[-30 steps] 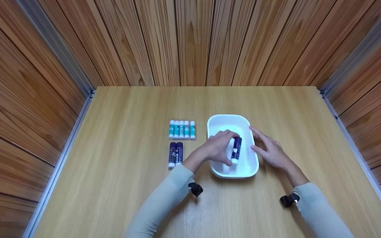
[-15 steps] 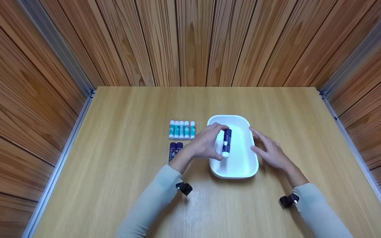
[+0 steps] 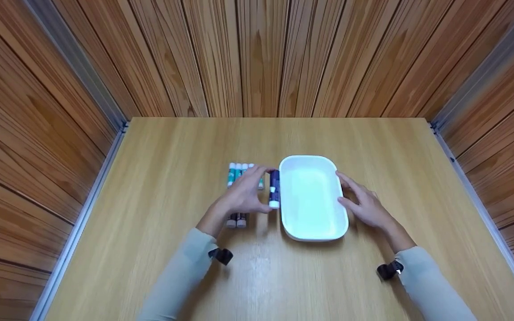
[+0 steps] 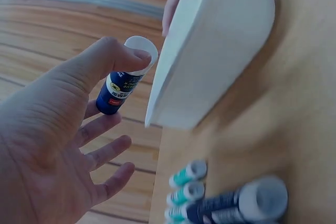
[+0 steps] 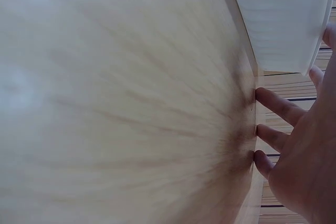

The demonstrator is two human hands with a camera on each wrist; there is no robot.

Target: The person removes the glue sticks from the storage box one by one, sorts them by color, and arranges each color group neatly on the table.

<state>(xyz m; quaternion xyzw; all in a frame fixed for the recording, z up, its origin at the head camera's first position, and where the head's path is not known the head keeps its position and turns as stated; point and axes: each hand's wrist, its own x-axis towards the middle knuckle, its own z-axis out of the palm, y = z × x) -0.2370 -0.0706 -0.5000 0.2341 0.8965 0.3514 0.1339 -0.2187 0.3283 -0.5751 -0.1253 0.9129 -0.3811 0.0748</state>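
Note:
My left hand pinches a dark blue glue stick with a white end, thumb on that end and a fingertip at the other. In the left wrist view the held glue stick is raised above table level, and the remaining fingers spread loosely. Just right of it stands a white plastic tub, with nothing inside. My right hand rests at the tub's right side, thumb and forefinger at the rim. The right wrist view shows its other fingertips down on the table.
Under and behind my left hand lie a row of teal-and-white glue sticks and two dark glue sticks, both groups partly hidden. Wood-panelled walls edge the table at the back and sides.
My left hand has carried the glue stick leftward, from over the tub to just outside its left rim. It now covers part of the rows on the table. The right hand stays at the tub.

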